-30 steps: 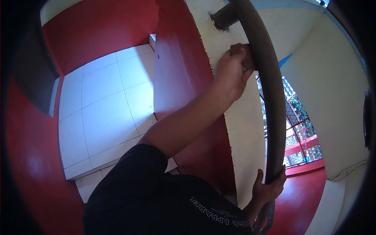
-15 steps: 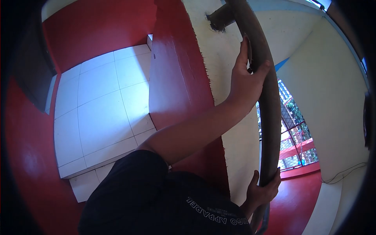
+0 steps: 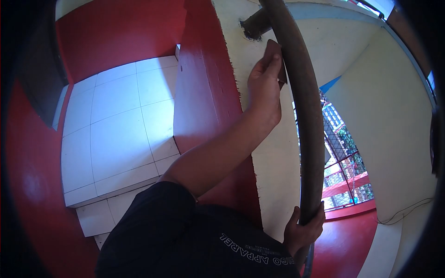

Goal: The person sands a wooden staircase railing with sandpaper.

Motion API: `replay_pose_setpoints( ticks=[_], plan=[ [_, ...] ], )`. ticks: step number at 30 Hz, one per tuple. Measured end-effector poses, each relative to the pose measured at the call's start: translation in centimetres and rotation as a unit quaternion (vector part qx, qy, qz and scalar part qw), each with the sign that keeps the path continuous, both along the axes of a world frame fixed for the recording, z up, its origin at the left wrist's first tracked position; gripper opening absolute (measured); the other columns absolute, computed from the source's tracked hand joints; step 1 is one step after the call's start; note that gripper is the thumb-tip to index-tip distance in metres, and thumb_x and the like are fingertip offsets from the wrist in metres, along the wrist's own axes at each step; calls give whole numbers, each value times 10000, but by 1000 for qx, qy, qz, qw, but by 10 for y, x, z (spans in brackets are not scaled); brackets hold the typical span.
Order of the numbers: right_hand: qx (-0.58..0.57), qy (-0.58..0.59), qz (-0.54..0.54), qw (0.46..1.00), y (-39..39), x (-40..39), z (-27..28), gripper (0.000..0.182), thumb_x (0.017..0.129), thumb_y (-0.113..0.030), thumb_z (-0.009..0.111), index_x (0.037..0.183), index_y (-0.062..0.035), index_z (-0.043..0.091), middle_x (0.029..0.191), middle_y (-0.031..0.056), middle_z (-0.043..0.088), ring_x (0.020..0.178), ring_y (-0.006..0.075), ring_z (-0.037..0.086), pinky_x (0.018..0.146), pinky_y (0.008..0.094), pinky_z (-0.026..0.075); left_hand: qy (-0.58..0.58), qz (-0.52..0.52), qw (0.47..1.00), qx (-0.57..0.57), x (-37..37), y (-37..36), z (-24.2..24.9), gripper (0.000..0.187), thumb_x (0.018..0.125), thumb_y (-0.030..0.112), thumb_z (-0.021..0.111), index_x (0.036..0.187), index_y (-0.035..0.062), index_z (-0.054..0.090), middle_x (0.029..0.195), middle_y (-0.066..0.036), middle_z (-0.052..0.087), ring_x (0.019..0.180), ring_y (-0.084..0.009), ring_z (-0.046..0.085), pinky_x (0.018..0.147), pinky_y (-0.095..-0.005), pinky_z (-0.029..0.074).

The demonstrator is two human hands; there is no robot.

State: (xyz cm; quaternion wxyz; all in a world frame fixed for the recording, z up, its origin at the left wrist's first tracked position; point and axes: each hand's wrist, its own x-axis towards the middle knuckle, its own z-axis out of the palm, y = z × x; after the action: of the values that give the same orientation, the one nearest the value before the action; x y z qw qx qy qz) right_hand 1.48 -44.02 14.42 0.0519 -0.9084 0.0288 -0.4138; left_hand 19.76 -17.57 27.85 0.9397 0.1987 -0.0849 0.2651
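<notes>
My left hand (image 3: 265, 83) pinches a folded brown piece of sandpaper (image 3: 272, 47) between thumb and fingers. It is raised just left of a thick, dark brown metal handrail (image 3: 311, 125), near its upper end, with a small gap between. My right hand (image 3: 304, 228) is wrapped around the lower part of the same rail, thumb on the left side and fingertips on the right. Part of its palm is hidden behind the rail.
A short bracket (image 3: 256, 24) joins the rail to the cream wall (image 3: 273, 185). On the left, white tiled steps (image 3: 120, 129) lie between red walls (image 3: 120, 32). A grille window (image 3: 345, 157) is at right, with a loose wire (image 3: 403, 213) on the wall.
My left hand has come off the rail and moved left, bringing the sandpaper into clearer view. My right hand keeps its grip low on the rail. The whole view has shifted slightly.
</notes>
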Motion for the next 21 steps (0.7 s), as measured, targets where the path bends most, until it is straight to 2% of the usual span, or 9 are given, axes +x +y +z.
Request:
replay_pose_setpoints(
  ticks=[2,5,8,11,14,17,21],
  plan=[
    [-3,2,2,1000,0,-1,1,771,824,-471,752,1443,-90,495,1257,184,625,1137,404,614,952,525,458,-12,1,998,62,1,-2,-2,294,1034,213,575,1275,43,579,1160,-37,635,1128,-155,575,1081,-392,400],
    [-4,6,1,1000,0,-1,2,775,824,-474,749,1449,-95,490,1271,189,615,1144,406,608,956,524,454,-40,47,993,102,-1,-13,0,504,1046,172,542,1509,13,419,1394,-65,569,1234,-135,551,1072,-300,401],
    [18,21,17,999,-1,-3,2,787,825,-472,747,1465,-104,473,1285,198,604,1157,407,600,961,525,450,-30,61,991,113,1,-16,0,479,1065,175,498,1513,26,416,1455,-62,537,1305,-141,516,1096,-290,379],
    [16,31,3,999,-1,-4,2,805,817,-467,754,1475,-108,460,1300,201,597,1174,403,594,970,526,443,-12,93,992,80,11,-14,6,438,1081,206,454,1488,42,454,1458,-60,537,1300,-134,520,1072,-284,401],
    [10,29,9,999,-3,-4,1,825,800,-456,768,1480,-112,452,1307,199,593,1183,404,589,983,530,432,13,152,983,100,35,4,14,431,1093,245,416,1467,37,465,1415,-67,559,1268,-142,535,1036,-288,420],
    [15,42,7,999,-3,-5,3,835,783,-442,781,1478,-112,455,1313,194,589,1184,404,586,995,531,421,38,64,995,65,13,14,35,434,1092,261,416,1456,29,463,1354,-75,580,1228,-144,541,1024,-297,410],
    [17,34,28,999,-5,-5,3,838,775,-436,788,1476,-111,462,1313,189,587,1181,398,585,994,525,418,60,49,990,117,10,2,17,408,1090,277,414,1395,19,497,1261,-72,601,1164,-153,555,1005,-326,414]
  ],
)
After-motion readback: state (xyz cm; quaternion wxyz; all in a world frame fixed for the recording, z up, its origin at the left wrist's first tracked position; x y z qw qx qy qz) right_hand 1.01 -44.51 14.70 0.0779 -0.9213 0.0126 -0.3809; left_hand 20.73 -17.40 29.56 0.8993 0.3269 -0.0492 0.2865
